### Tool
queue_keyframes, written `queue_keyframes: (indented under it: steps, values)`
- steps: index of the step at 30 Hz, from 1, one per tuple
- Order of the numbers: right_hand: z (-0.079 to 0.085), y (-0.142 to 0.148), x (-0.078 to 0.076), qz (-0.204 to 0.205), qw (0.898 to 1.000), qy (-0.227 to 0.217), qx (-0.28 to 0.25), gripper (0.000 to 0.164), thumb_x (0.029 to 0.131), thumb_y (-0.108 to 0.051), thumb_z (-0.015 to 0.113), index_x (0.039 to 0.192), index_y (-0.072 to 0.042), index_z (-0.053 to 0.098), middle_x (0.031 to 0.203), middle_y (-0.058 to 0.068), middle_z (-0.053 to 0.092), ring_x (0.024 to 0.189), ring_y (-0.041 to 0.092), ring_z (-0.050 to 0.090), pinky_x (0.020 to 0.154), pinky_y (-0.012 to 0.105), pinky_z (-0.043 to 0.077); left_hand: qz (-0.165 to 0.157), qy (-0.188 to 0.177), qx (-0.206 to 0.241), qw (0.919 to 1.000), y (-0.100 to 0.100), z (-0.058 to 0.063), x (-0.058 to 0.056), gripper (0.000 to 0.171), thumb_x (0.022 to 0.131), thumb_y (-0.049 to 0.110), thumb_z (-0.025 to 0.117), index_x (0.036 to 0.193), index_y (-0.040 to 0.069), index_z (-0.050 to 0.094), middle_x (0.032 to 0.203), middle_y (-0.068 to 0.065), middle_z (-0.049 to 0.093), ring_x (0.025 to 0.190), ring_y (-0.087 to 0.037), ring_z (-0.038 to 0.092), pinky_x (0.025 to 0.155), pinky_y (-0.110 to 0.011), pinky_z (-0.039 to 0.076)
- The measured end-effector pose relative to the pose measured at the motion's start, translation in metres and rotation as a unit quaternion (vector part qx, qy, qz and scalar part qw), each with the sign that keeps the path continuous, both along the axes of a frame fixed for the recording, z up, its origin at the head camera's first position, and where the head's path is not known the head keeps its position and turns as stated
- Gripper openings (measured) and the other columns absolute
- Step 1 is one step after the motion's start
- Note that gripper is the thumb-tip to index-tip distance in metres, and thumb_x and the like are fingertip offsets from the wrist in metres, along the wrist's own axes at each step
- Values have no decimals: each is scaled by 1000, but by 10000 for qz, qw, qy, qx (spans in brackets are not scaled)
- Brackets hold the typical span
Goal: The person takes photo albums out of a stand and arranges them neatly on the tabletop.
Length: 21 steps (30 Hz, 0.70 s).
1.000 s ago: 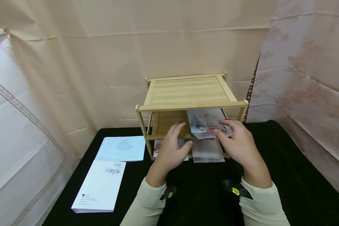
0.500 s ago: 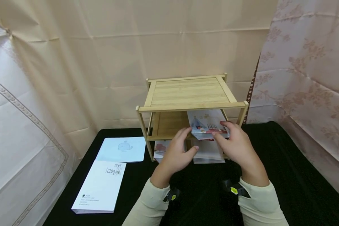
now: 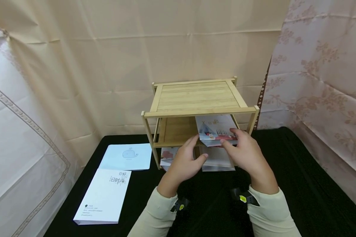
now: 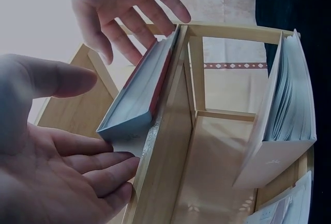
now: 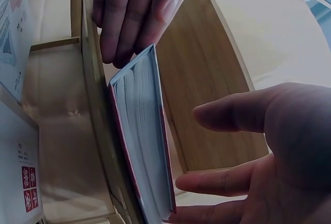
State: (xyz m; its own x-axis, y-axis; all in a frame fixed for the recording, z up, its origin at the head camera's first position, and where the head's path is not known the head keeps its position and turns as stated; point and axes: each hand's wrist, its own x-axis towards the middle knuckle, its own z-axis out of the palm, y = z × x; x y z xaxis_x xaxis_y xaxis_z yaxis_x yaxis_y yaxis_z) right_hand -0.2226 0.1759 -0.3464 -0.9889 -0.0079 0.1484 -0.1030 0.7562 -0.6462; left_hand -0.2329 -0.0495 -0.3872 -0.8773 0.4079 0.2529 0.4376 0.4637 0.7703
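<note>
Here, left hand (image 3: 184, 162), shelved book (image 3: 215, 128), right hand (image 3: 247, 152)

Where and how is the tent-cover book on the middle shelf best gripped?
Probably by both side edges near the front, coming from the open near side: that end of the book is exposed, while the top board overhangs its rear.
</note>
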Motion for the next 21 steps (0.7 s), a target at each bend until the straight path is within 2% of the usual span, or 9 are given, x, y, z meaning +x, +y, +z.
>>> queue_keyframes:
  steps: [12,21]
  values:
    - [-1,-5,1,-163,9988,163,440,67,101,-38,61,148,7,47,143,35,53,125,51,57,100,65,47,-151,76,35,9999,0,1,0,76,100,31,63,164,10,27,168,-6,33,154,-25,33,125,-47,31]
    - [-2,-4,3,-129,9984,141,525,68,101,-39,61,148,7,47,142,36,53,122,51,58,97,65,48,-97,183,-100,9997,2,0,2,78,99,30,64,165,12,26,168,-5,32,154,-24,33,125,-46,31]
